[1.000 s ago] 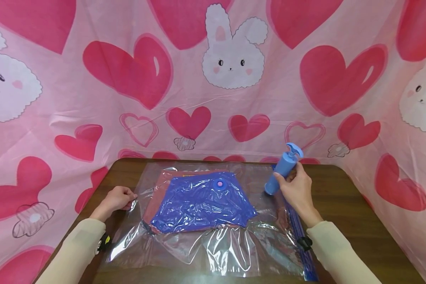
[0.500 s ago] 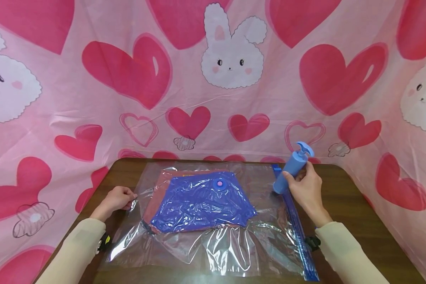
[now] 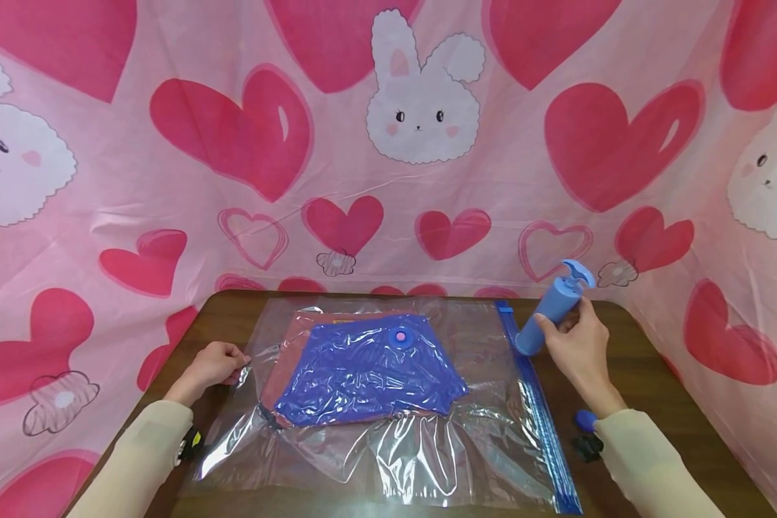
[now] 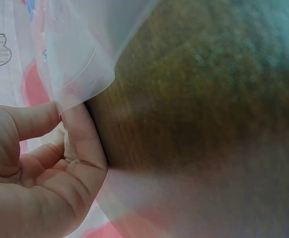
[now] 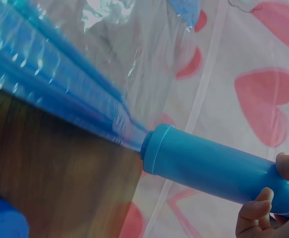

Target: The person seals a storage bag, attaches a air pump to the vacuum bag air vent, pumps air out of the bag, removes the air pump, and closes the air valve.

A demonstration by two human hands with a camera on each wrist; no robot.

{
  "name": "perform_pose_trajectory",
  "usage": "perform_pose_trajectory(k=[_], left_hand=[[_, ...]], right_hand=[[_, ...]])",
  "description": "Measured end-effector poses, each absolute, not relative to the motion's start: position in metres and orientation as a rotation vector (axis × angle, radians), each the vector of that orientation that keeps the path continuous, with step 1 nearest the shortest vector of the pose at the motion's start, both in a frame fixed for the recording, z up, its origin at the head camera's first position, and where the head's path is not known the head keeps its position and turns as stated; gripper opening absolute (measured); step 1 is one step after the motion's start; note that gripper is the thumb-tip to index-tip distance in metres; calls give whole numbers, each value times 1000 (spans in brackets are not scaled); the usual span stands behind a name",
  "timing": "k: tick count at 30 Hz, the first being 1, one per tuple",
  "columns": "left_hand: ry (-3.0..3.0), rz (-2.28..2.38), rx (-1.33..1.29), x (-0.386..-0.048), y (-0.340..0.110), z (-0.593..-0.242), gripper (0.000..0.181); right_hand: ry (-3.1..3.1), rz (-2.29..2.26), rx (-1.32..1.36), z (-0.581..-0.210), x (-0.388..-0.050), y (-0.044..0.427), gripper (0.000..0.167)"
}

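Note:
A large clear vacuum storage bag (image 3: 427, 460) lies flat on the table, with folded blue and reddish fabric (image 3: 362, 374) inside. A round blue valve with a pink centre (image 3: 401, 337) sits on top, and a blue zip strip (image 3: 537, 403) runs down the right edge. My left hand (image 3: 216, 363) pinches the bag's left edge between thumb and fingers, as the left wrist view (image 4: 50, 153) also shows. My right hand (image 3: 576, 345) grips a blue hand pump (image 3: 550, 313) by its barrel, tilted, handle up, near the zip strip's far end.
A small blue round cap (image 3: 585, 420) lies on the brown wooden table (image 3: 654, 403) by my right wrist. Pink cloth with hearts and rabbits (image 3: 421, 208) hangs behind the table and at both sides.
My right hand has carried the pump to the right, from over the bag to the outer side of the zip strip. The blue cap has come into sight. My left hand stays put.

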State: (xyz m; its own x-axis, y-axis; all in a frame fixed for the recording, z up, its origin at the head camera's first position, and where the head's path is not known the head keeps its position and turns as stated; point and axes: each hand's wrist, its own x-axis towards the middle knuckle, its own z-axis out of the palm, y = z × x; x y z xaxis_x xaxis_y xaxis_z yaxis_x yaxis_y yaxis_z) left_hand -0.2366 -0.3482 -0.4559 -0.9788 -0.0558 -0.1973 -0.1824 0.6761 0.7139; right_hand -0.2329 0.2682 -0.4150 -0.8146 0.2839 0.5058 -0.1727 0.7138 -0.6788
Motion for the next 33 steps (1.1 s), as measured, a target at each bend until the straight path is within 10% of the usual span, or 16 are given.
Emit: perform_pose_trajectory(k=[33], left_hand=[[2730,1193,-171,-238,-349,-457,20]], right_hand=[[-2425,947,-275,-426,-226,325,60]])
